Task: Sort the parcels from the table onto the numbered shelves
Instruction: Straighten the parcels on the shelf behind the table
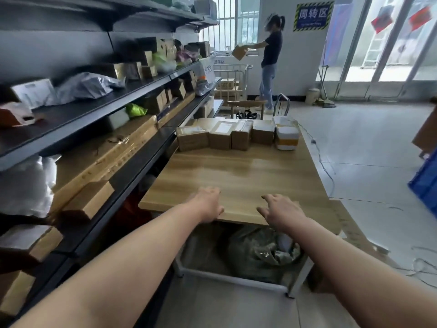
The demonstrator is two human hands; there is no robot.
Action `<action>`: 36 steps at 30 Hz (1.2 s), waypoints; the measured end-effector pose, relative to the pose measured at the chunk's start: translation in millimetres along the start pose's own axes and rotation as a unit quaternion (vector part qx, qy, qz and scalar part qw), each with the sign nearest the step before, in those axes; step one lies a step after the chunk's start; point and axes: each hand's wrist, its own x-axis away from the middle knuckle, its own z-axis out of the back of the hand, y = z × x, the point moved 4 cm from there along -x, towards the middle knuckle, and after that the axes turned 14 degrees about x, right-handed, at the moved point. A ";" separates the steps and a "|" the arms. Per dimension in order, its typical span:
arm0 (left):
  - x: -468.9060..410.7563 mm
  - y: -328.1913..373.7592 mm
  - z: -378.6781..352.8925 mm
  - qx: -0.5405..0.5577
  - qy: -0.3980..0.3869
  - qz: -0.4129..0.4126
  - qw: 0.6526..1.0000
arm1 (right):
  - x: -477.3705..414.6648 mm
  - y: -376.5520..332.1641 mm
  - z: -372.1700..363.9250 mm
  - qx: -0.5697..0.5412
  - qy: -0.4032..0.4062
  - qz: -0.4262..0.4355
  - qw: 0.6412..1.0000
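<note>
Both our hands, left [208, 204] and right [281, 209], hang loose and hold nothing over the near table [236, 176] edge; next we reach for the far parcels [227, 136].

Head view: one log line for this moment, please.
left hand: empty, open | right hand: empty, open | parcels: far end of table | shelves: left

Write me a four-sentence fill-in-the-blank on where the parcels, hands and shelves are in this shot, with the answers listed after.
1. The cardboard parcels sit in a row at the ___ end of the table.
2. Both the left hand and the right hand hold ___.
3. The shelves stand on the person's ___ side.
4. The white box has a ___ band.

Answers: far; nothing; left; yellow
</note>
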 end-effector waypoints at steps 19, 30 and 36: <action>-194.8 -37.6 62.8 0.003 0.027 0.083 0.996 | -233.6 -4.9 17.2 -0.026 -0.024 0.103 0.994; -360.8 -162.1 126.9 0.067 0.038 0.114 0.991 | -398.0 -88.4 26.2 -0.031 -0.029 0.094 0.995; -460.0 -224.1 160.8 0.080 0.023 0.111 0.990 | -496.4 -149.1 28.9 -0.063 -0.047 0.075 0.994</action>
